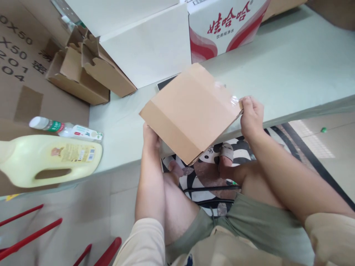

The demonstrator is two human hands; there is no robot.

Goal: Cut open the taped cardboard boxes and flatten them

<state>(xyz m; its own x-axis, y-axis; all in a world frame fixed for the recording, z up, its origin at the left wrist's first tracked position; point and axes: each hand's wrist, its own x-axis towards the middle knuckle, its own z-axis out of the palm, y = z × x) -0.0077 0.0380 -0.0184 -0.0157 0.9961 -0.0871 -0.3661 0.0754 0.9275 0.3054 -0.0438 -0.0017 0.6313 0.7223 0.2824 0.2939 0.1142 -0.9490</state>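
Note:
A flat brown piece of cardboard (191,111) with creased side strips is held tilted above the table's near edge. It looks like a flattened box, and clear shiny tape (235,100) shows at its right side. My left hand (151,136) grips the cardboard at its left edge, with most of the fingers hidden beneath it. At the right corner my right hand (252,113) is closed on the cardboard, thumb on top and fingers curled. Behind the cardboard, a dark flat object (165,82) shows only in part on the table.
The pale green table (294,62) carries a white box (149,51), a red-and-white carton (224,29) and folded cardboard boxes (83,75). A yellow jug (52,159) and a clear bottle (66,128) stand at the left. Red legs (30,240) rise at lower left; a panda-patterned mat (208,170) lies below.

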